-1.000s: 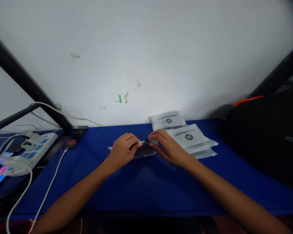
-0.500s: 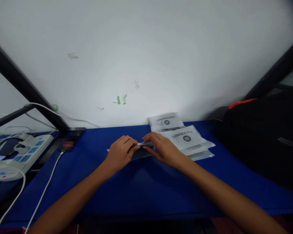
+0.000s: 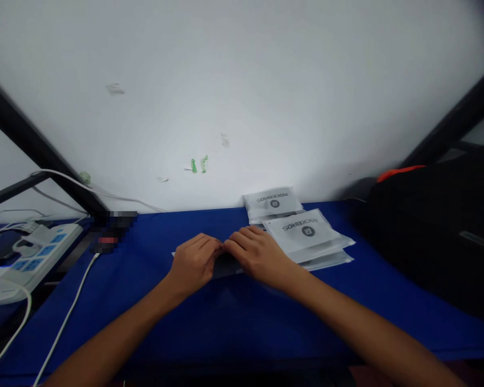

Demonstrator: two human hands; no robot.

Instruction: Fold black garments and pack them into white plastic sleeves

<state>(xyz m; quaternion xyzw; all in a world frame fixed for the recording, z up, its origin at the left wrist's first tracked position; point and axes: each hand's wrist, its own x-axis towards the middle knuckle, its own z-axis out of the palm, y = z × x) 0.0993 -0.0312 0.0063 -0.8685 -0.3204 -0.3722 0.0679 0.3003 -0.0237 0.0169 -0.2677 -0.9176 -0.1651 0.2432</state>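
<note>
My left hand (image 3: 196, 262) and my right hand (image 3: 258, 255) meet at the fingertips over the middle of the blue table. Both have curled fingers pressed on the upper edge of a dark, flat package (image 3: 226, 266); most of it is hidden beneath them. Just right of my right hand lies a stack of frosted ROCKBROS bags (image 3: 302, 232), overlapping one another. Behind it, against the wall, rests another frosted ROCKBROS bag (image 3: 273, 202).
A white power strip (image 3: 44, 258) with plugs and cables is at the left. Near it, a pixelated dark object (image 3: 108, 234) has a white cable (image 3: 70, 312) running forward. A large black bag (image 3: 435, 231) covers the right side of the blue table (image 3: 226, 333).
My hands have closed in over the package's edge, fingertips now together, and the pale piece seen between them is hidden. The view has shifted slightly.
</note>
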